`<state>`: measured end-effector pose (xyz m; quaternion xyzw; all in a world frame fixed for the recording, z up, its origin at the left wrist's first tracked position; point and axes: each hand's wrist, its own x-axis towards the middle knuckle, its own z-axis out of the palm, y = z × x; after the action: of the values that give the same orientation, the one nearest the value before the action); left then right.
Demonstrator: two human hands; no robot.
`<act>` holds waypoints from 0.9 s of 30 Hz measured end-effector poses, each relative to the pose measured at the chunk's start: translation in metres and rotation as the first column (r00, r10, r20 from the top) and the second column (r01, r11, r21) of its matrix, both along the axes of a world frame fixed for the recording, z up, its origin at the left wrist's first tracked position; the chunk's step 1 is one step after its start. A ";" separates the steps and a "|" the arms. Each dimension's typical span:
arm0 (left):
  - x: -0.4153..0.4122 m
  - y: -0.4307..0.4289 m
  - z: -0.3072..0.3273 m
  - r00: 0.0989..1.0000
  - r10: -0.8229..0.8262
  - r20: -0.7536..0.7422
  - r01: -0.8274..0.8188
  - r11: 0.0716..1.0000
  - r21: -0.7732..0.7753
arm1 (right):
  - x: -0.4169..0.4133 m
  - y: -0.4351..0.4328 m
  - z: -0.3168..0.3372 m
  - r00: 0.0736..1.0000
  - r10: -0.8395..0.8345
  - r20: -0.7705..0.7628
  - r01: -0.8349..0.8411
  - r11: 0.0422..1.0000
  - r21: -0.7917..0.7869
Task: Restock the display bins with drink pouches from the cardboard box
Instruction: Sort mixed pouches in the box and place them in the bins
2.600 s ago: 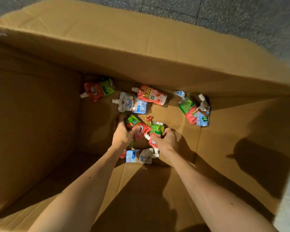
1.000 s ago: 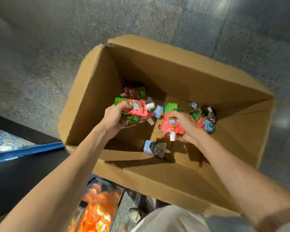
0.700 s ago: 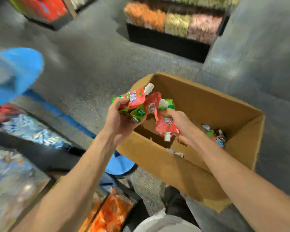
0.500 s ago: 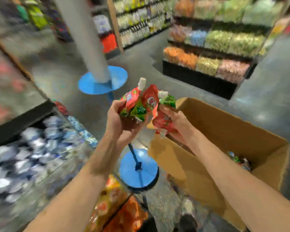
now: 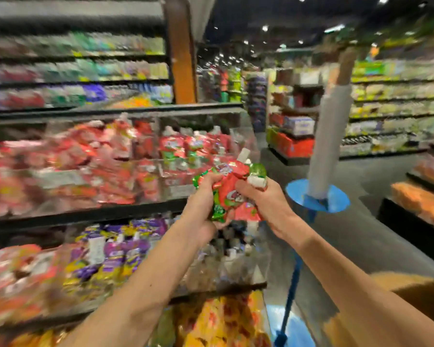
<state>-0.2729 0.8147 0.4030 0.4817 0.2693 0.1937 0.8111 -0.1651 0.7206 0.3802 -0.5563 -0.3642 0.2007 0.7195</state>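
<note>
Gripped bunch of red-green pouches (image 5: 232, 195) in left hand (image 5: 203, 197) and right hand (image 5: 267, 200), both curled tight, just beside top bin (image 5: 178, 190) of matching reds. Box (image 5: 421, 294) low at right. Risky tbh: crowded grip, could've slipped one onto floor (image 5: 361, 236).

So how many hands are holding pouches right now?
2. The left hand grips the pouches on their left side, the right hand on their right, held up before the red bin. Neither hand is hidden.
</note>
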 end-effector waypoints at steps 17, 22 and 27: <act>-0.074 0.080 0.003 0.991 0.121 -0.055 -0.095 0.931 0.351 | -0.011 0.078 0.018 0.973 0.214 -0.086 -0.227 0.957 -0.179; -0.054 0.109 0.026 0.965 -0.023 -0.260 0.190 0.744 0.640 | 0.002 0.074 0.033 0.987 0.154 -0.049 -0.161 0.969 -0.190; -0.006 0.121 0.049 0.990 0.017 -0.140 0.085 0.722 0.687 | 0.029 0.067 0.056 0.998 0.024 0.054 -0.013 0.980 -0.198</act>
<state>-0.2788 0.9357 0.4519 0.7661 0.2236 0.2319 0.5562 -0.1359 0.7874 0.4362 -0.6269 -0.3675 0.2268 0.6484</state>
